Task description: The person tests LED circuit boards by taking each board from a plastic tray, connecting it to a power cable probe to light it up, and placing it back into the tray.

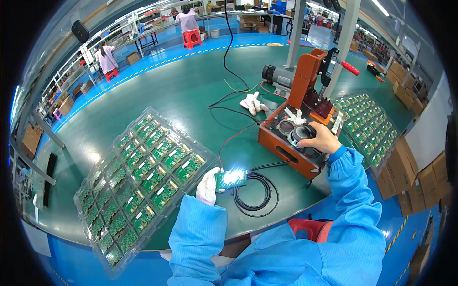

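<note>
Left hand (208,186), gloved, pinches the light, stiff, fragile circuit board (231,178) by its edge; right hand (322,138) cups the speaker (300,134) on the orange fixture (286,143).

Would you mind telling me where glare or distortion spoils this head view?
Head view: glare whites out the top of the green circuit board in the gloved left hand; fisheye bends the green table edge into a curve; corners are black; the right hand on the orange fixture stays sharp.

A white cloth glove covers the left hand (208,187) holding a glossy green circuit board (230,178), beside clear shiny plastic trays (143,186) on the smooth, matt green table (191,95); the right hand (324,138) is bare.
</note>
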The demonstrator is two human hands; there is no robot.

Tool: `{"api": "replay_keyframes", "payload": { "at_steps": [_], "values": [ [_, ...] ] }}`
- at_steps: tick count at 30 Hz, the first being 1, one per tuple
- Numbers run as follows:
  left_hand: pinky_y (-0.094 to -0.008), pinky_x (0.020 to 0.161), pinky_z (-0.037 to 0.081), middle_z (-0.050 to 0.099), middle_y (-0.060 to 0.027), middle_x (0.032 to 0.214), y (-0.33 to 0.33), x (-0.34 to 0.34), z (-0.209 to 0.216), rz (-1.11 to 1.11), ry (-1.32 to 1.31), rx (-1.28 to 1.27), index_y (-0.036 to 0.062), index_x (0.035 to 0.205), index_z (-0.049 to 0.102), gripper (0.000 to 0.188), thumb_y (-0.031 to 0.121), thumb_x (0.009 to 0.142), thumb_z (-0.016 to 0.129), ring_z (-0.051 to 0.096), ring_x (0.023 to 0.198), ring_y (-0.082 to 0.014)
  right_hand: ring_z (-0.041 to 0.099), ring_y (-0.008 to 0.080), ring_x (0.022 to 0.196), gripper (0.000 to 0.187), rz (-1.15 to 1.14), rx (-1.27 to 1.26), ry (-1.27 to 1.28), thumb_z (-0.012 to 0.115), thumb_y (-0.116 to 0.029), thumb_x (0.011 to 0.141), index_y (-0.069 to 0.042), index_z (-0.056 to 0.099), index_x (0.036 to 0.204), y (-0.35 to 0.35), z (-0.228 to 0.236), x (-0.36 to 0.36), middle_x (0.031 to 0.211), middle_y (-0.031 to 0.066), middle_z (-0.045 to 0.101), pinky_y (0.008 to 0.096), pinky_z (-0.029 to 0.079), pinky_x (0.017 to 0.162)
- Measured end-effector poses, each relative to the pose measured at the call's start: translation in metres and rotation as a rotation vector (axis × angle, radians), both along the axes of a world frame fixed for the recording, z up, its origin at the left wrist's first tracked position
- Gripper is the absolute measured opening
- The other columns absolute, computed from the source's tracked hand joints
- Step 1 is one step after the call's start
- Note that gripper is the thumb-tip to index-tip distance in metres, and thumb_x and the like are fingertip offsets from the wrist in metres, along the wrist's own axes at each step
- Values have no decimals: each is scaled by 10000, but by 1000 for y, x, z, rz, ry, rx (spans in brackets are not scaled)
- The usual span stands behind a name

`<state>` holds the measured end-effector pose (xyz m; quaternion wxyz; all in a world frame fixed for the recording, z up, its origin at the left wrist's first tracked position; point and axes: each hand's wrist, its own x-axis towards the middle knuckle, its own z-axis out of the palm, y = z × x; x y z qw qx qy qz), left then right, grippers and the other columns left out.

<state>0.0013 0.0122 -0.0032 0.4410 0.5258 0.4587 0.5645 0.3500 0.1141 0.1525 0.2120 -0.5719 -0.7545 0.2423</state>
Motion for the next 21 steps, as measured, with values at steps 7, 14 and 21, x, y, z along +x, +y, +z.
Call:
{"api": "replay_keyframes", "payload": {
  "at_steps": [7, 14, 21],
  "values": [
    [-236, 622, 482, 586, -129, 1059, 1, 2, 2, -31, -52, -2, -54, 1202, 436, 616, 482, 911, 354, 589, 804, -142, 601, 148, 688, 387, -45, 153, 235, 744, -240, 649, 38, 621, 890, 11, -2, -6, 754, 80, 633, 287, 473, 655],
    [-247, 680, 480, 583, -109, 1050, -2, 1, 0, -47, -91, -21, -45, 1186, 464, 535, 415, 930, 366, 580, 817, -139, 609, 167, 661, 382, -188, 86, 192, 735, -259, 649, 57, 637, 840, 79, -17, -4, 717, 103, 639, 300, 481, 634],
    [-265, 714, 487, 578, -112, 1053, 0, 2, -3, -12, -82, -22, -22, 1167, 495, 509, 413, 931, 372, 573, 884, -163, 582, 219, 640, 549, -152, 888, -34, 641, -258, 763, -15, 398, 1192, 94, -57, 4, 836, 132, 576, 331, 489, 649]
  ]
}}
